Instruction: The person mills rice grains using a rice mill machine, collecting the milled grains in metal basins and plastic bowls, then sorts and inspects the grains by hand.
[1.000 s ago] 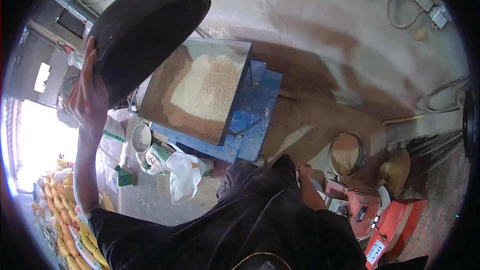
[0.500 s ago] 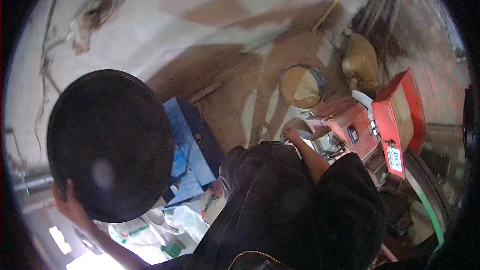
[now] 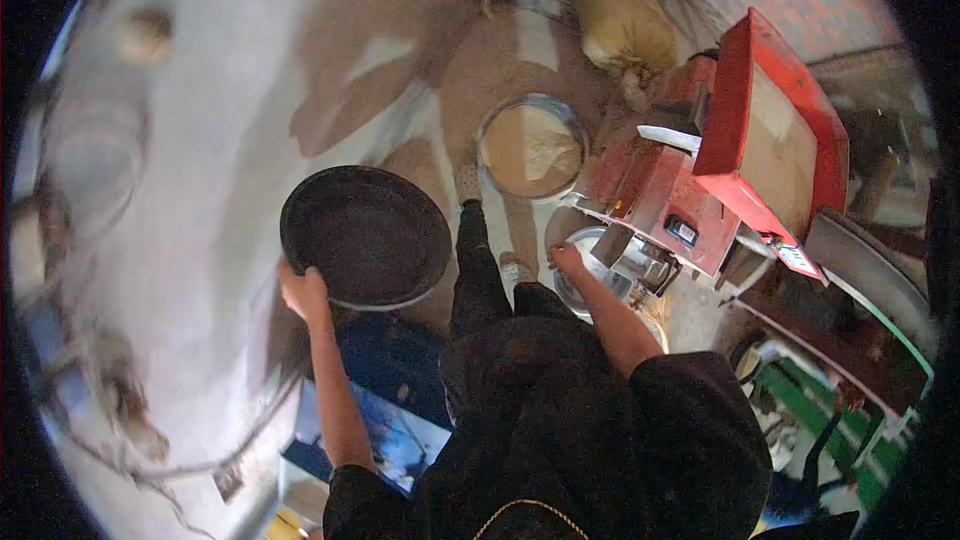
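My left hand (image 3: pixel 304 292) grips the rim of a large round black pan (image 3: pixel 365 237), held out at the left with its dark inside showing. My right hand (image 3: pixel 565 258) is at the near left rim of a round metal basin (image 3: pixel 590 275), which stands under the outlet of a red machine (image 3: pixel 655 200); its fingers are curled, and what they hold, if anything, is too small to tell. Beyond, on the floor, stands a round tub (image 3: pixel 532 148) of light brown powder.
A red hopper (image 3: pixel 775 130) tops the machine at the right. A tied sack (image 3: pixel 622 18) stands behind the tub. Below the pan is a blue object (image 3: pixel 375 430). A cable (image 3: pixel 250 455) runs at the lower left. Another person's arm (image 3: pixel 825 440) shows at the lower right.
The black pan in my left hand has moved right and forward, closer to the tub, and its inside faces up more. The view has turned; my right hand stays by the basin.
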`<act>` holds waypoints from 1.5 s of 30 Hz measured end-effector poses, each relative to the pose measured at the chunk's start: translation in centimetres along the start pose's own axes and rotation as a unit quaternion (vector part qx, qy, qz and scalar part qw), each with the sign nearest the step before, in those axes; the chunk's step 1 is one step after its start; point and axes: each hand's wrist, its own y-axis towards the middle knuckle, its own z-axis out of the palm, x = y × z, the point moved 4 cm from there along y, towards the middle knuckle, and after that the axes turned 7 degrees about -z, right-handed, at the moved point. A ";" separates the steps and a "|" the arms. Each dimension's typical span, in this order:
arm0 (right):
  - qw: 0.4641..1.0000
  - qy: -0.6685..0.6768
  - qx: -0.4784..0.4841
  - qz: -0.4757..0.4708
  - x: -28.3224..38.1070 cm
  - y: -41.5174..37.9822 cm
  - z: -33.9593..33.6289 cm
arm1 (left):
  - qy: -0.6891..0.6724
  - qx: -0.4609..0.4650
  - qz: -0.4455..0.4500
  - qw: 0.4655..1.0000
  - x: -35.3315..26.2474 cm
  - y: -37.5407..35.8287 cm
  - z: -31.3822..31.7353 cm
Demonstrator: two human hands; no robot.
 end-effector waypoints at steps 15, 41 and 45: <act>0.911 0.311 -0.208 0.175 -8.4 16.5 3.2 | 0.029 0.236 0.277 0.931 -24.7 4.0 43.8; 0.842 0.437 -0.252 0.190 -22.2 27.4 3.8 | -0.170 0.329 -0.077 0.926 -20.8 6.6 51.5; 0.797 0.510 -0.297 0.130 -21.7 30.8 1.9 | -0.202 0.326 -0.011 0.923 -23.8 5.4 52.9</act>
